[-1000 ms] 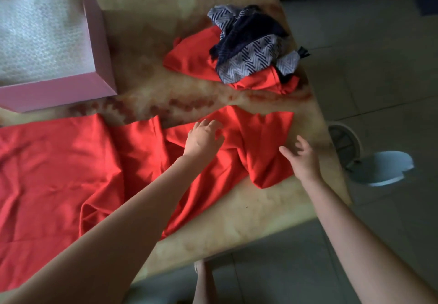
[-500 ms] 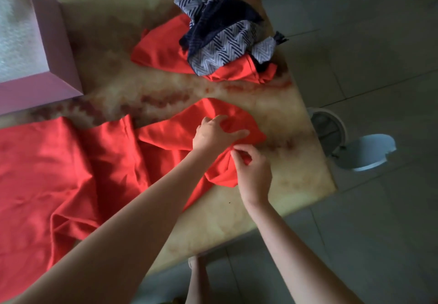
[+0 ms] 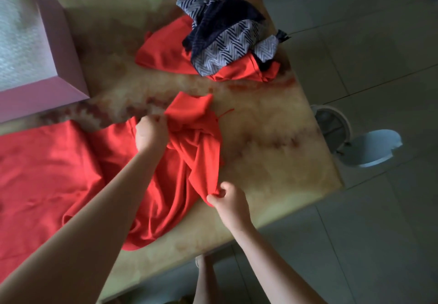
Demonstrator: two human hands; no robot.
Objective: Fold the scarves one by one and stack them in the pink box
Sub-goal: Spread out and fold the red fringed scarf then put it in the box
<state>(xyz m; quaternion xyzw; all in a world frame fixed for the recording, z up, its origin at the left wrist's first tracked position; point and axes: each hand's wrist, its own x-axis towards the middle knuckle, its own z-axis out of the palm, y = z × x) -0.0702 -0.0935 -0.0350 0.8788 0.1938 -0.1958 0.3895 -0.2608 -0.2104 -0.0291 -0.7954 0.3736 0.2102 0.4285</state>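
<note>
red scarf [image 3: 180, 185], left fingers [image 3: 155, 121] gripping it, right fingers [image 3: 225, 187] pinching edge

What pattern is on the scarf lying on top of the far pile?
A navy and white zigzag on the top scarf, clearest in the head view.

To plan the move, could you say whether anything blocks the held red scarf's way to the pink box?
Nothing visible does: only bare table lies between the red scarf and the pink box.

Red scarf [image 3: 47, 166]; navy and grey-white chevron scarf [image 3: 227, 43] on another red scarf [image 3: 163, 55]; pink box [image 3: 61, 43]; yellowish red-veined marble table [image 3: 272, 161].
</note>
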